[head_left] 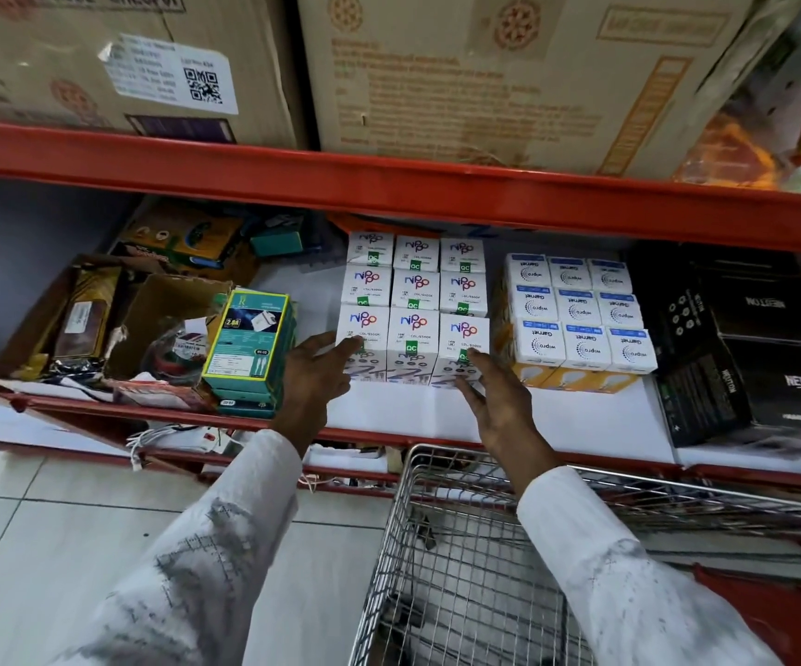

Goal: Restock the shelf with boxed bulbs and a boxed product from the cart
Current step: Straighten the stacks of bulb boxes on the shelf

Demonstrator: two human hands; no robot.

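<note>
A block of white Nippo bulb boxes (pixel 415 300) stands on the white shelf board (pixel 581 420), three wide and three deep. My left hand (pixel 314 372) lies flat against the front left box, fingers spread. My right hand (pixel 494 396) touches the front right box with its fingers extended. Neither hand holds anything. To the right sits a block of white Wipro Garnet bulb boxes (pixel 581 314) on orange boxes. A stack of teal charger boxes (pixel 251 343) stands left of my left hand. The wire cart (pixel 437 569) is below my right arm; its contents are hard to tell.
Black Neuton boxes (pixel 773 348) fill the shelf's right end. Open cardboard trays of mixed goods (pixel 100 319) sit at the left. Large cartons (pixel 485 74) rest on the red shelf (pixel 388 180) above. A lower shelf holds white cables (pixel 163 437). Tiled floor lies at the left.
</note>
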